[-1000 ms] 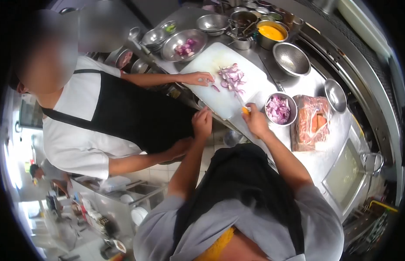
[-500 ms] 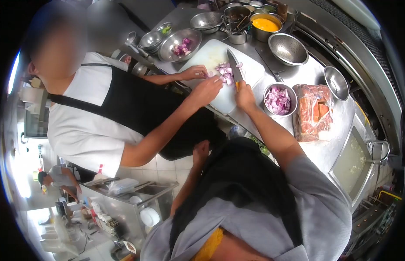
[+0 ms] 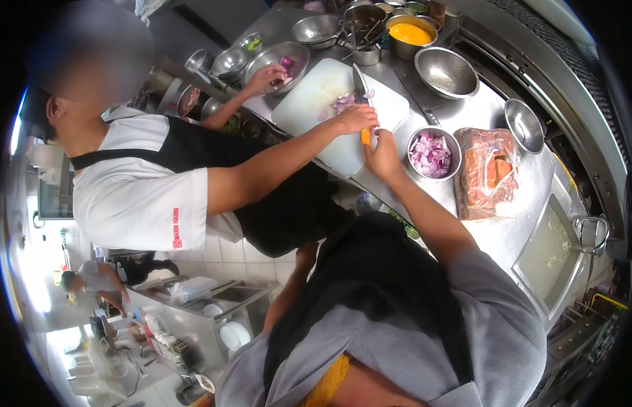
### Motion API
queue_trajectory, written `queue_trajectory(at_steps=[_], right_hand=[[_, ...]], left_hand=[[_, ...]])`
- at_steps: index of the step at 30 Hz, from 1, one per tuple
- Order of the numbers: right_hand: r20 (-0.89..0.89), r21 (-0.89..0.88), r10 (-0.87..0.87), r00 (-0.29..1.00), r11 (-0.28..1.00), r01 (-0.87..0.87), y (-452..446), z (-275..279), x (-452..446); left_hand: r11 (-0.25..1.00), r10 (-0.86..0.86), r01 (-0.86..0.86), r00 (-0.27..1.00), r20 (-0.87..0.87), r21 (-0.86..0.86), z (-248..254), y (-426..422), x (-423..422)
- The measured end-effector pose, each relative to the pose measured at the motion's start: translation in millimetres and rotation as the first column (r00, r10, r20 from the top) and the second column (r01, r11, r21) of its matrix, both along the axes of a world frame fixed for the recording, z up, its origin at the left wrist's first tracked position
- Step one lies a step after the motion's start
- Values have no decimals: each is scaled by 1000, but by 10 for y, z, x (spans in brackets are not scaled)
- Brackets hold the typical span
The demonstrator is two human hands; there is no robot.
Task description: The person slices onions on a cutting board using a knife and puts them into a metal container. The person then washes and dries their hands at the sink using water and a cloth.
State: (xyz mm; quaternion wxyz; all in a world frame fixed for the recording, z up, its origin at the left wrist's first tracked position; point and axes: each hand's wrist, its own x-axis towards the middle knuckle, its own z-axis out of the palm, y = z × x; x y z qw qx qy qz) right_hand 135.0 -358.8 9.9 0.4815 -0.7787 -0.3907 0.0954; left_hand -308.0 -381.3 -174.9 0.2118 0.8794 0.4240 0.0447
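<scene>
1. The knife (image 3: 359, 83) lies over the right part of the white cutting board (image 3: 299, 108), on the steel desk (image 3: 492, 237).
2. Cut onion pieces (image 3: 343, 103) lie left of the blade; a loose slice (image 3: 369, 94) sits just to its right.
3. A co-worker's hand (image 3: 359, 119) reaches across the board and covers the knife where blade meets handle, standing in the way there. The co-worker's other hand (image 3: 265, 80) is at the large steel bowl (image 3: 270, 57) of onions.
4. Right of the board stand a small bowl (image 3: 457, 154) of sliced onion and a plastic-wrapped block (image 3: 488, 173); a perforated colander (image 3: 446, 73) and a pot (image 3: 404, 51) of orange liquid stand farther off.
5. The knife's long axis runs away from the wearer, tip foremost and leaning slightly left; its orange handle points back.
6. The wearer's right hand (image 3: 382, 154) is beside the handle's near end, fingers partly curled; whether they grip it, I cannot tell.
7. The left hand (image 3: 307, 254) hangs low beside the black apron (image 3: 370, 285), partly hidden; its fingers' state cannot be told.
</scene>
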Motion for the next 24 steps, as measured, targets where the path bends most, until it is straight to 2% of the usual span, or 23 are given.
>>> queue_trajectory(at_steps=[2,3,4,5,6,8,9,10,11,12,13,14,15,17,20,22,23,24], right_hand=[[127,147,6,992,989,-25,-252,171,-137],[127,146,6,992,989,-24,-358,217,-169],[136,186,44,990,980,-70,-457,256,-189],[146,226,83,986,967,-115,-537,303,-191],[145,224,82,986,968,-113,-602,374,-186],[-83,170,142,986,977,-126,-684,515,-170],[-84,165,142,986,978,-127,-683,533,-127],[-101,189,155,983,973,-134,-646,534,-65],[-117,214,169,979,967,-142,-588,546,-1],[-117,210,174,978,967,-147,-506,573,73],[44,242,126,991,961,-133,-397,612,159],[201,274,74,977,953,-129,-276,658,236],[232,325,47,972,938,-123,-109,734,317],[231,434,-3,973,895,-101,186,1032,410],[190,517,-67,980,855,-42,480,1446,495],[154,554,-115,981,833,11,532,1546,509],[112,510,-132,985,858,57,551,1465,544],[74,464,-149,986,881,98,584,1318,596]], left_hand=[[984,-169,155,972,-164,-91,-339,1,-344],[983,-170,156,972,-164,-93,-189,-70,-335],[918,73,-151,973,-218,-366,110,-183,-300],[693,280,-432,899,-336,-577,252,-263,-290],[692,278,-431,899,-337,-579,307,-311,-254],[682,262,-474,869,-419,-557,184,-378,-299],[678,261,-474,869,-420,-561,37,-375,-332],[930,68,-125,983,-171,-344,-153,-373,-389],[977,-213,213,977,6,-3,-261,-404,-418],[979,-200,201,980,8,-41,-208,-326,-235],[973,41,-22,996,79,-229,-204,-298,-17],[941,181,-117,967,179,-318,-50,-259,259],[897,229,-173,969,93,-408,19,-158,428],[768,407,-283,908,97,-574,574,-85,977],[769,401,-222,898,182,-599,750,-50,1190],[743,425,-245,891,157,-622,628,-91,1022],[719,443,-263,887,133,-644,522,-150,932],[844,284,-135,933,219,-519,152,-187,664]])
